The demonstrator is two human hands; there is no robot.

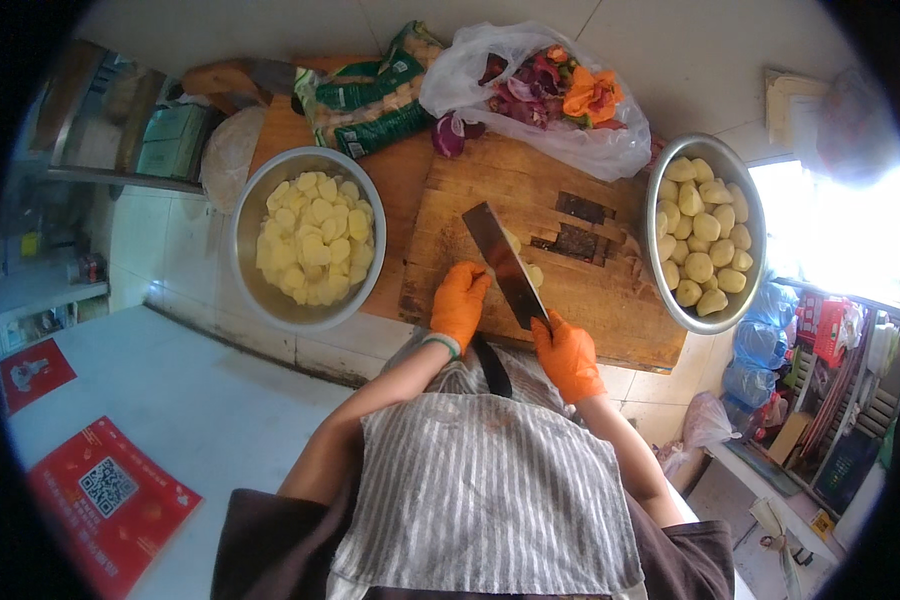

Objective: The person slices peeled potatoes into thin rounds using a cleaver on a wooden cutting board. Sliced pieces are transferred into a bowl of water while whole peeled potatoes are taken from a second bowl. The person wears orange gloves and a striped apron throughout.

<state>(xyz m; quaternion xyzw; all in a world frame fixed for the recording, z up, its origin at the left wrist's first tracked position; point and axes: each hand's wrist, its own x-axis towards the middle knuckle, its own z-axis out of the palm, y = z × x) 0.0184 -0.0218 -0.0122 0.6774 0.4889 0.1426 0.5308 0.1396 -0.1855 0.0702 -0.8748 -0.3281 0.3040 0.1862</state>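
Observation:
My right hand (pixel 568 354), in an orange glove, grips the handle of a broad cleaver (pixel 506 262) over the worn wooden cutting board (pixel 465 187). Pale potato slices (pixel 534 276) lie on the board, partly hidden behind the blade. My left hand (pixel 459 304), also gloved in orange, is at the left of the blade with its fingers bent together; whether something small is between the fingertips is hard to tell. Left of the board stands a metal bowl (pixel 241 247) of potato slices (pixel 319 240). On the right is a metal bowl (pixel 756 225) of peeled whole potatoes (pixel 699 266).
Behind the board lie a clear plastic bag (pixel 457 75) with onion skins and orange peppers, a piece of red onion (pixel 448 135) and a green printed bag (pixel 379 101). A white table (pixel 232 397) is at the lower left. Large blue bottles (pixel 761 345) stand at the right.

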